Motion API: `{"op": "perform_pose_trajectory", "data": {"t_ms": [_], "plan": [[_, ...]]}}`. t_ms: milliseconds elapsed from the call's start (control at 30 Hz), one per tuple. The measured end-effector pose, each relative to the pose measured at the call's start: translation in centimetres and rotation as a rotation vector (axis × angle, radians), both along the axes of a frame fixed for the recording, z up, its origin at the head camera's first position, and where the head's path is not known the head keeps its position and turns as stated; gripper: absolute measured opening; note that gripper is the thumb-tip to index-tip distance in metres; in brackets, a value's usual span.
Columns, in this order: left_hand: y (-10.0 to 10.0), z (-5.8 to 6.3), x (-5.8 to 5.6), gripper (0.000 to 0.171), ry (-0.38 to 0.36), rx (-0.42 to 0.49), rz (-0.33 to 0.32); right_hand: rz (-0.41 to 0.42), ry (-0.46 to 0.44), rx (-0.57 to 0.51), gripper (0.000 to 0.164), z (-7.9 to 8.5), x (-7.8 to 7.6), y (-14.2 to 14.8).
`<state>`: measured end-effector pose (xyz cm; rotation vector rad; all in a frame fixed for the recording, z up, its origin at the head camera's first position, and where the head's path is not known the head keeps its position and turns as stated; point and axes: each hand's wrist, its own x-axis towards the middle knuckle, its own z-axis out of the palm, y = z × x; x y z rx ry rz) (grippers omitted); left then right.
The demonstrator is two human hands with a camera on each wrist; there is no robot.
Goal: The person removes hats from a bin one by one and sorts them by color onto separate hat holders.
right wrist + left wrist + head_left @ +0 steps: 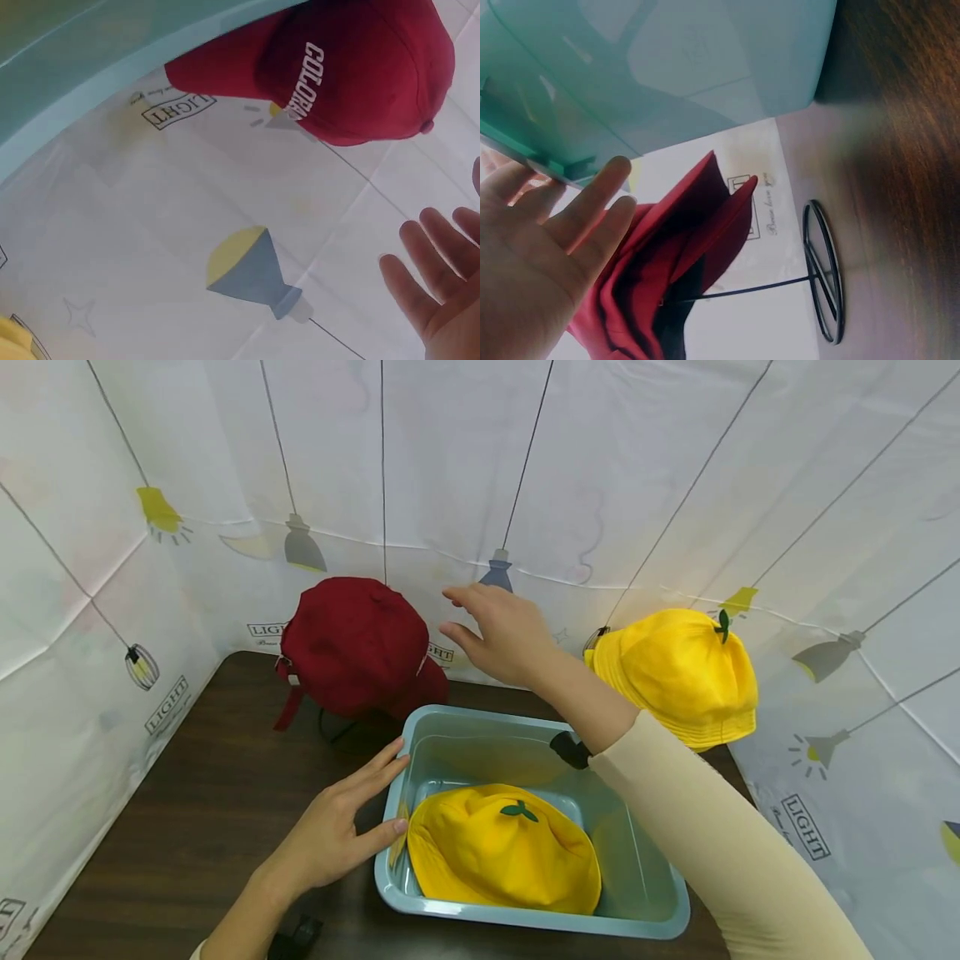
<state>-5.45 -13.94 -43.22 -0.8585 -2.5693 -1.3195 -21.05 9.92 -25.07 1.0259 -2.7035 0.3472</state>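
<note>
A light blue plastic bin (645,920) stands on the table, and inside it lies a yellow bucket hat (510,860) with a green sprout on top. Fingers of my left hand (330,827) rest against the bin's left rim. My right hand (498,635) is in the air above the bin's far side, holding nothing, its fingers loosely extended. To its left, a dark red cap (356,643) sits on a black wire stand (825,271). White lettering shows on the cap's front in the right wrist view. A second yellow bucket hat (675,672) is behind my right forearm.
A dark wood table (225,793) bears everything. White cloth (450,460) printed with hanging lamps encloses the back and sides, close behind the hats. A small black object (296,937) lies near my left wrist.
</note>
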Motion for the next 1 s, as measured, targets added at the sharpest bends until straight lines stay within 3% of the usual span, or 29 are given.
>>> {"op": "perform_pose_trajectory", "data": {"t_ms": [367, 633, 1000], "plan": [[0.0, 0.2, -0.1, 0.070, 0.005, 0.001, -0.003, 0.027, 0.014, -0.018, 0.059, 0.3, 2.4, 2.5], [0.0, 0.0, 0.0, 0.070, 0.008, 0.003, -0.004, 0.100, 0.048, 0.013, 0.067, -0.9, 4.0, 4.5], [0.0, -0.1, 0.0, 0.070, 0.008, 0.001, 0.003, 0.162, -0.014, 0.074, 0.084, -2.2, 6.0, 7.3]]}}
